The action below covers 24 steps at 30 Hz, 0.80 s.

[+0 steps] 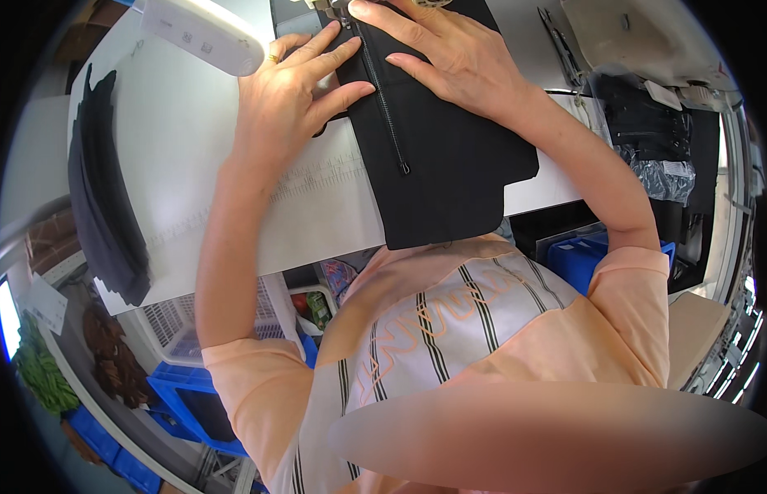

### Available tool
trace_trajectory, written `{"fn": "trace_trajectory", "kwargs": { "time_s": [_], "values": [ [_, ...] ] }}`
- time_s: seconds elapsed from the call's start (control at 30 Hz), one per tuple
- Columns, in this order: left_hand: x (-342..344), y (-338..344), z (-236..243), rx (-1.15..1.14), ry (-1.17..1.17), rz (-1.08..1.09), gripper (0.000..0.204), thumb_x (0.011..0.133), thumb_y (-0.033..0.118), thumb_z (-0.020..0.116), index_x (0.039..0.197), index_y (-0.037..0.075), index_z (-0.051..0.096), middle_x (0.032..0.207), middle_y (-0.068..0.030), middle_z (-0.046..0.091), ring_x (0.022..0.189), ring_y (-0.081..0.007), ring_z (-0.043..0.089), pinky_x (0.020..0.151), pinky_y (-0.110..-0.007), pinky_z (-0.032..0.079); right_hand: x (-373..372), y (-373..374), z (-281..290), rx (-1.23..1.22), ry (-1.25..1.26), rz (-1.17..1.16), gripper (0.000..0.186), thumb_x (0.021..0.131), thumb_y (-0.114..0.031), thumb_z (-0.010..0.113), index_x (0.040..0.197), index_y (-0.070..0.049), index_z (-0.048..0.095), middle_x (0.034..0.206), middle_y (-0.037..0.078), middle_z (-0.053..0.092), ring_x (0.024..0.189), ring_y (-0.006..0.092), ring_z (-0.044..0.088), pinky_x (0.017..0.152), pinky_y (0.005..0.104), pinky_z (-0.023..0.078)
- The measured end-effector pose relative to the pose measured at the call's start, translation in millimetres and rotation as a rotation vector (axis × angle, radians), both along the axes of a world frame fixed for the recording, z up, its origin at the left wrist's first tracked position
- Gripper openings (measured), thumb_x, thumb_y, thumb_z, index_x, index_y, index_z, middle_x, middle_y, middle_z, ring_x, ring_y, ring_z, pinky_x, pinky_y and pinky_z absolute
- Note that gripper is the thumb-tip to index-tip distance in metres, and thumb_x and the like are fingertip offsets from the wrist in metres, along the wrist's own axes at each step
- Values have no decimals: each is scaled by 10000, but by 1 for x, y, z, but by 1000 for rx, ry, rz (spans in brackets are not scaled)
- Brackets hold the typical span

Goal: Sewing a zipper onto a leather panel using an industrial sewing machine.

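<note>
A black fabric piece [458, 165] lies on the white sewing table [318, 222] and hangs a little over its near edge. A dark zipper [381, 99] runs along it, its pull [405, 170] at the near end. At the far end is the metal presser foot [342, 15] of a sewing machine. My left hand [297, 82] has its fingers spread, the tips by the zipper's left side close to the foot. Across the zipper, my right hand [462, 62] rests flat on the fabric, fingers stretched toward the foot. Neither hand grasps anything.
A white rounded machine part [204, 34] juts in above my left hand. Dark fabric strips [103, 189] lie at the table's left. Tweezers [559, 45] and bagged black pieces [647, 123] are at the right. Below stand a white basket [163, 329] and blue crates [186, 387].
</note>
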State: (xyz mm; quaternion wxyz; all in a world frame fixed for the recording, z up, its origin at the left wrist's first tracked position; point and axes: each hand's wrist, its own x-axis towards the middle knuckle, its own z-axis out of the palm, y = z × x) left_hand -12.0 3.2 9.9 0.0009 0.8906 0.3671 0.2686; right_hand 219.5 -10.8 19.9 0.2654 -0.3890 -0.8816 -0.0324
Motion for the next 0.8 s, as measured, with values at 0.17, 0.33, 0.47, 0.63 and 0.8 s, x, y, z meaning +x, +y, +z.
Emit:
{"fn": "trace_trajectory", "kwargs": {
  "time_s": [0.17, 0.33, 0.47, 0.63, 0.8],
  "values": [
    [-3, 1, -3, -171, -52, 9, 566, 737, 445, 770, 1185, 109, 692, 1279, -63, 641, 1134, -278, 588, 959, -473, 433, -2, -1, 5, -81, -48, -49, 589, 849, -197, 663, 1403, -134, 473, 1156, 133, 584, 1054, 331, 596, 904, 393, 497],
    [-7, 3, -4, -103, 25, 7, 481, 785, 396, 764, 1194, 150, 700, 1180, -26, 692, 1198, -233, 528, 1107, -611, 118, 1, 5, -3, 70, -83, 15, 421, 863, -213, 668, 1245, -60, 582, 1151, 142, 622, 1045, 326, 607, 923, 411, 493],
    [-11, -4, 0, -33, 92, 12, 567, 766, 423, 766, 1251, 149, 656, 1331, -29, 608, 1277, -251, 480, 1133, -569, 118, 14, -2, -12, 46, 205, 218, 415, 866, -219, 691, 1208, -4, 597, 1122, 163, 648, 1055, 341, 603, 887, 411, 510],
    [-22, -99, 36, -254, 216, -114, 725, 700, 435, 780, 1327, 129, 581, 1396, -52, 547, 1330, -267, 440, 1102, -569, 212, 65, -104, 2, -415, -20, 354, 778, 716, -381, 804, 1356, -55, 503, 1433, 132, 481, 1307, 343, 467, 1073, 474, 389],
    [-16, -142, 10, -235, 190, -123, 744, 693, 373, 789, 1360, 150, 546, 1415, -39, 526, 1372, -249, 414, 1151, -557, 140, 58, -136, -10, -42, -37, 261, 332, 794, -118, 732, 1108, -37, 659, 1207, 118, 646, 1095, 290, 621, 861, 386, 538]
  ]
}}
